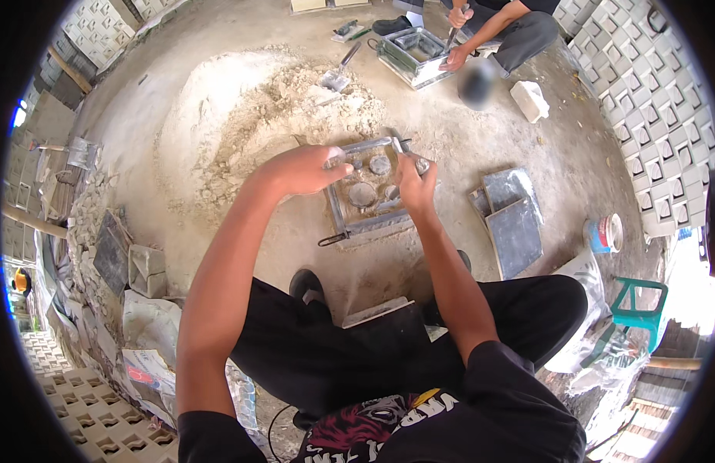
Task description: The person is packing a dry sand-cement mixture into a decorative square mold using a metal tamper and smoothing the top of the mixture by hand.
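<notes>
The frame (382,224), a metal mould with round pieces (363,194) inside, lies flat on the floor (295,231), well in from the floor's block-walled right edge and just beside the near right edge of the powder heap (218,100). The left hand (305,170) is at the frame's far left corner, its grip partly open, thumb and fingers apart; whether it pinches anything there I cannot tell. The right hand (416,184) is at the frame's far right corner, its grip curled nearly closed around something small and greyish, too blurred to name.

The step in hand seems to be work inside the frame, around the round pieces. The next move would call for light, even handling from both hands, so that the frame stays level and the round pieces keep their places.
</notes>
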The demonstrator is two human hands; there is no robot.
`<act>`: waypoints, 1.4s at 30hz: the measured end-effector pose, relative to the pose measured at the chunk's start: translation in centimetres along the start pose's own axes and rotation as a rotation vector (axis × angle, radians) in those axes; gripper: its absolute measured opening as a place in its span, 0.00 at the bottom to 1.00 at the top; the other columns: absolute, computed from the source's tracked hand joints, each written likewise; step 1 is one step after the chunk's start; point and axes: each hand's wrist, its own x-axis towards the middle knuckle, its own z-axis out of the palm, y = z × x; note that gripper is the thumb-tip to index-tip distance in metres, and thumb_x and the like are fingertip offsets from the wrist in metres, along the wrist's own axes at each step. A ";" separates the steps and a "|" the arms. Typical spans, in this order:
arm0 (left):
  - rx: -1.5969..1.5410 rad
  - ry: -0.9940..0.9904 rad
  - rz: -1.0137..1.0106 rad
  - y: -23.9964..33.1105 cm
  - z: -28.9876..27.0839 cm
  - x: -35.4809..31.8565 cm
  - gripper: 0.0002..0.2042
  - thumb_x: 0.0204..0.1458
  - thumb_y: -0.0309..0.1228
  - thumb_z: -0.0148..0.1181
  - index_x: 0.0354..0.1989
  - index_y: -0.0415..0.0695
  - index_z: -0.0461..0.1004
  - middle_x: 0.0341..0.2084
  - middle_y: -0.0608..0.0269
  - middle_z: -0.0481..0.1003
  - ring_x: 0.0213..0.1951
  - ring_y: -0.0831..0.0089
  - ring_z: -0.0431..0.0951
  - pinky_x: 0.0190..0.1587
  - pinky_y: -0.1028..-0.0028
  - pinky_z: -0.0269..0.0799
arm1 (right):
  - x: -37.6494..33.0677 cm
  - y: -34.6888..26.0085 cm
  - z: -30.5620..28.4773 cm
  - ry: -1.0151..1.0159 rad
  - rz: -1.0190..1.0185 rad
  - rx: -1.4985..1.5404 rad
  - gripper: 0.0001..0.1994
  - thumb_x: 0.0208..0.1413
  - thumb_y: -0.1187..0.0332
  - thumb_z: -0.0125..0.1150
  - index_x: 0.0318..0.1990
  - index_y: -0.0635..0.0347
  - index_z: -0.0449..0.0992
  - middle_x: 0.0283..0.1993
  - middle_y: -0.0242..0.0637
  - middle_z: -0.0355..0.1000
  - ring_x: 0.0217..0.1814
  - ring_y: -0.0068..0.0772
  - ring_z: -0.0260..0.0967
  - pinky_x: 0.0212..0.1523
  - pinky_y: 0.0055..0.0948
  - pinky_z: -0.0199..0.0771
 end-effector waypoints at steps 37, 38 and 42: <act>0.015 -0.132 -0.038 -2.1 0.8 4.4 0.32 0.59 0.56 0.47 0.60 0.39 0.66 0.53 0.43 0.71 0.55 0.54 0.72 0.57 0.63 0.67 | 1.6 -0.6 -4.2 -0.038 -0.198 -0.049 0.18 0.57 0.74 0.50 0.14 0.57 0.59 0.15 0.22 0.55 0.17 0.13 0.50 0.18 0.22 0.46; 0.005 -0.141 -0.037 -2.0 0.9 4.3 0.32 0.59 0.55 0.47 0.60 0.39 0.66 0.53 0.43 0.72 0.55 0.54 0.73 0.57 0.63 0.67 | 2.0 -1.3 -3.3 -0.011 -0.156 -0.076 0.18 0.57 0.74 0.48 0.14 0.56 0.58 0.14 0.24 0.53 0.16 0.14 0.48 0.18 0.23 0.44; 0.039 -0.093 -0.009 -2.6 0.7 4.8 0.31 0.59 0.55 0.48 0.59 0.39 0.67 0.49 0.43 0.74 0.51 0.55 0.75 0.53 0.63 0.69 | 1.1 -0.9 -2.2 0.158 -0.138 0.008 0.19 0.59 0.73 0.49 0.14 0.55 0.57 0.14 0.24 0.52 0.16 0.14 0.46 0.18 0.23 0.43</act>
